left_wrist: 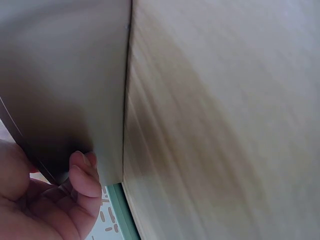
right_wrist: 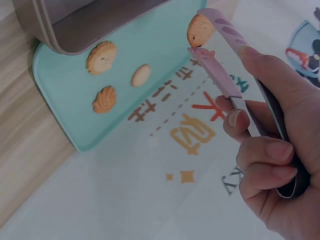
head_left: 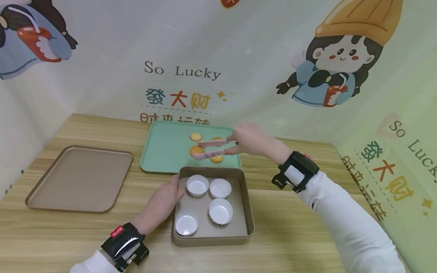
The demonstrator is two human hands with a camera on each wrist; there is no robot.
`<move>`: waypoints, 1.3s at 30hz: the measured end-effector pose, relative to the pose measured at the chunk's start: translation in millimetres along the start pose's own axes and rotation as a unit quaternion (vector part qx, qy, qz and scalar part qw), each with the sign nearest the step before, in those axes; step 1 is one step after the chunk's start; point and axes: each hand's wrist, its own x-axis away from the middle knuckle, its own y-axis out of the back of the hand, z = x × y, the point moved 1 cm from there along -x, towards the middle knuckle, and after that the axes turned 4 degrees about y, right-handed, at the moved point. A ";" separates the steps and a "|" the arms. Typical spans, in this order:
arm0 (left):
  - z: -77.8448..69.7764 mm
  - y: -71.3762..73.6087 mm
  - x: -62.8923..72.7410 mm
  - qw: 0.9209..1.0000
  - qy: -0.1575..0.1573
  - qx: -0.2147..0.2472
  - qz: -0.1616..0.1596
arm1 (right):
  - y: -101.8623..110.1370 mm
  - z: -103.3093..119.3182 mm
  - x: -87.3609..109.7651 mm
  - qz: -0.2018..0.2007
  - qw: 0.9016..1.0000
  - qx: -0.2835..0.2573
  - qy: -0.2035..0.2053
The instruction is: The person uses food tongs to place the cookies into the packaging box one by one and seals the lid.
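On a wooden worktop (head_left: 289, 239), a flat brown tray (head_left: 79, 179) lies at far left. Next, a left hand (head_left: 164, 202) grips a deep brown pan (head_left: 249, 216) near its far left corner, fingers curled at the rim. Behind the pan, three cookies (right_wrist: 101, 57) lie on a green tray (head_left: 164, 151). Inside the pan sit four white paper cups (head_left: 220, 211), three clustered, one apart at near left. Pink tongs (head_left: 209, 155) pinch a fourth cookie (right_wrist: 200, 30) over the green tray; a right hand (head_left: 253, 139) wraps its fingers around their handles.

pink-tipped tongs (right_wrist: 218, 73) pinching golden cookie (right_wrist: 200, 31) over green tray (head_left: 164, 151)
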 end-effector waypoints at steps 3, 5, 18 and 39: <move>-0.9 0.6 -0.3 1.000 -0.006 0.002 -0.003 | -2.1 8.2 18.6 -0.015 0.999 0.018 0.022; -1.3 0.9 -0.4 1.000 -0.007 0.002 -0.002 | -6.2 14.5 28.7 -0.011 0.999 0.032 0.029; -0.3 1.3 -0.2 1.000 0.007 0.006 0.012 | -31.1 36.6 29.6 0.023 0.997 0.056 0.041; -0.5 2.3 -0.3 0.999 0.025 0.029 0.027 | -42.6 50.4 0.3 0.055 0.997 0.047 0.033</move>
